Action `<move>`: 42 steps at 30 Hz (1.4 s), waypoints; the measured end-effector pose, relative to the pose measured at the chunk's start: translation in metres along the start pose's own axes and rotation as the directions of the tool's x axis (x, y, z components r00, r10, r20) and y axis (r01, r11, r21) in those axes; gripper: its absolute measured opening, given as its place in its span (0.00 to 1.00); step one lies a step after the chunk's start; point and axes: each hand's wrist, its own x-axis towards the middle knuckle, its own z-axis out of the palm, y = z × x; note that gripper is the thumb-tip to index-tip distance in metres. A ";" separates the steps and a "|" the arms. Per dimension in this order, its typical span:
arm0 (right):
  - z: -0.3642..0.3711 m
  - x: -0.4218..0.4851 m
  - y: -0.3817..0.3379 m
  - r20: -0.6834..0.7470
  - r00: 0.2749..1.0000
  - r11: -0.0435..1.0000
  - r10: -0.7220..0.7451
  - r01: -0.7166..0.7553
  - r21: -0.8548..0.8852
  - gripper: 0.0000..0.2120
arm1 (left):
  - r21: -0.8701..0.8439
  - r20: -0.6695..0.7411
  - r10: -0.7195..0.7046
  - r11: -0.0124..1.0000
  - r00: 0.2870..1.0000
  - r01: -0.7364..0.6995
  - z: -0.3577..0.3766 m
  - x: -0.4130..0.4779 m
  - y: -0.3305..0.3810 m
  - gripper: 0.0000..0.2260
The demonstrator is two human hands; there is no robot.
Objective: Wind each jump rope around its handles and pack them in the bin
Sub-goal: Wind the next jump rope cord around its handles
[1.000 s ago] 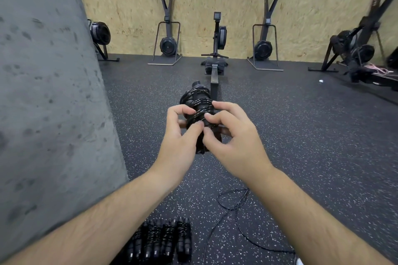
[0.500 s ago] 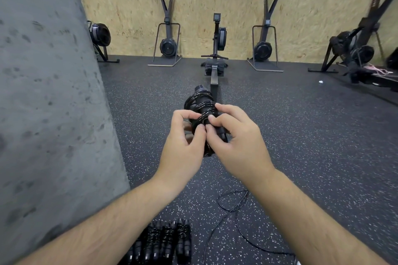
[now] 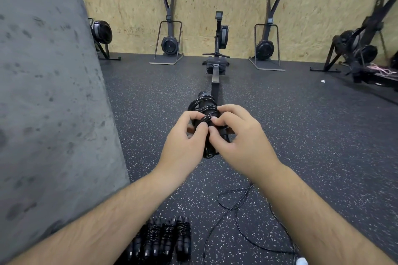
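Black jump rope wound in coils round its two black plastic handles (image 3: 205, 112) sits up in front of me at chest height, over the dark speckled rubber floor (image 3: 280, 135), handles pointing away & slightly left. My left hand (image 3: 183, 146) grips the bundle from the left, fingers curled over the top w/ thumb pressed on the coils near the middle. My right hand (image 3: 243, 142) grips it from the right, fingers (image 3: 215, 119) pinching the cord on the wraps, thumb tip just beside the left thumb. Bottom end of the handles pokes out below, btwn both palms. Down on the floor near my left forearm: row of already-wound black rope bundles (image 3: 165, 239) lying side by side, touching. Just right of them a loose thin black cord (image 3: 237, 211) snakes across the floor. Grey concrete wall (image 3: 43, 92) on my left; black rowing machine (image 3: 217, 49) straight ahead by the chipboard wall. Bin: can't see it.
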 end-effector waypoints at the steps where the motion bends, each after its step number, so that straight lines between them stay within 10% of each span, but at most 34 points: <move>1: 0.000 -0.001 0.001 0.003 1.000 1.000 -0.001 0.001 0.003 0.05 | -0.007 -0.004 -0.002 1.000 1.000 0.002 0.000 0.001 0.000 0.06; 20: 0.006 0.003 -0.004 -0.057 0.989 0.974 -0.134 0.121 -0.192 0.05 | -0.077 0.041 0.020 0.997 0.999 -0.016 0.003 -0.005 0.002 0.03; 28: -0.002 0.001 -0.009 -0.001 0.956 0.951 0.293 -0.292 0.100 0.14 | -0.102 0.040 0.049 0.994 0.998 -0.045 0.010 -0.008 -0.003 0.06; 42: 0.005 0.000 -0.003 -0.069 0.952 0.941 0.299 -0.282 0.188 0.10 | -0.232 0.108 -0.039 0.971 0.993 0.063 0.002 0.005 -0.003 0.07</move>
